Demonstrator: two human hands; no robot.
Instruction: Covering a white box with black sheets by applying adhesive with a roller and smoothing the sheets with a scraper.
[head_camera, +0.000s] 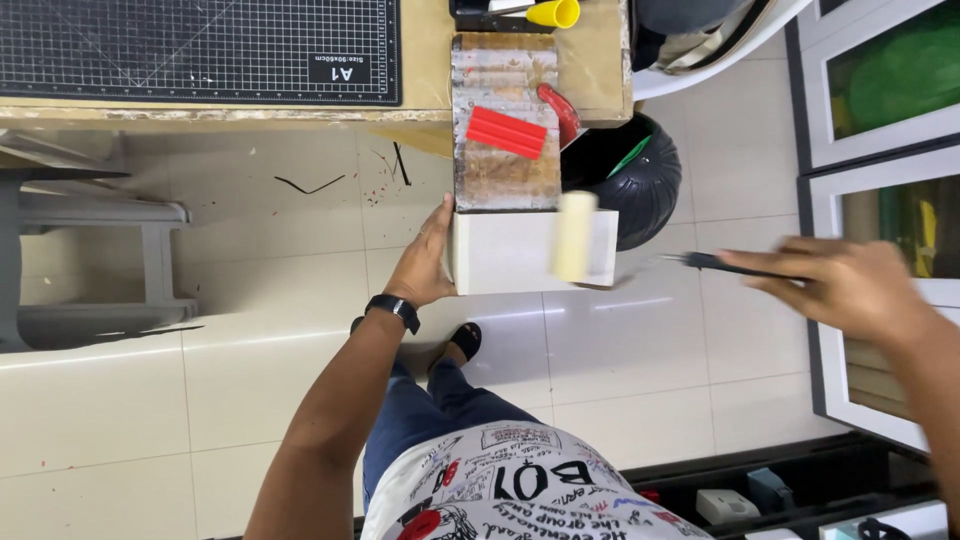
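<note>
The left hand lay flat against the near left edge of a pale board, fingers straight and pressed to its side, steadying rather than gripping it; a black wristband sat behind the hand. Just above that hand, the board ran under a worn plank carrying a red ridged block. Right of the hand, a cream roller rested across the board's far corner, blurred. Beyond that stood a black bin. Farther right, well apart from the board, the right hand pinched a thin dark tool, its tip pointing back toward the board.
</note>
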